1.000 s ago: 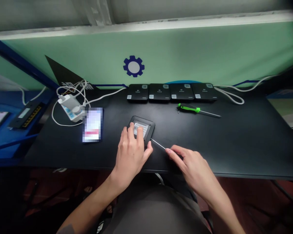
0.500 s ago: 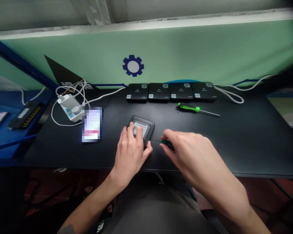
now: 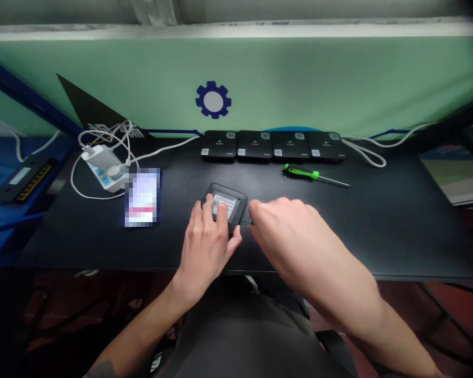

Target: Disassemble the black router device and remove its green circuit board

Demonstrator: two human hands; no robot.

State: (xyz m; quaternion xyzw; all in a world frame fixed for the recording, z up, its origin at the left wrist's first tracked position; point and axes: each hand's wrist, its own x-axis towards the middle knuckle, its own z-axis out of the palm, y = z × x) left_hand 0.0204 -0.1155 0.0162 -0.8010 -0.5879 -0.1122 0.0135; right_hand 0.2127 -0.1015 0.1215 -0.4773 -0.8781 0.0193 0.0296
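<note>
A small black box [image 3: 238, 200], probably a set-top box, lies on the dark desk with its white label up. My left hand [image 3: 205, 239] grips it, fingers across the top and thumb at the near right side. My right hand [image 3: 299, 239] is closed around a screwdriver [image 3: 246, 221]; only its thin shaft and a bit of green show. The shaft meets the box's right edge; its tip is hidden. Beyond my right hand lies another screwdriver [image 3: 301, 172] with a green and black handle, beside some tiny screws [image 3: 284, 177].
Several similar black boxes [image 3: 256, 145] stand in a row against the green panel. To the left are a phone [image 3: 142, 198] with a blurred screen and a white power strip [image 3: 104, 178] with a charger and tangled cables. A black device [image 3: 23, 181] sits on the blue surface further left.
My right hand has turned over and moved closer to the box, covering more of the screwdriver's handle. My left hand keeps its hold. The whole view has shifted slightly.
</note>
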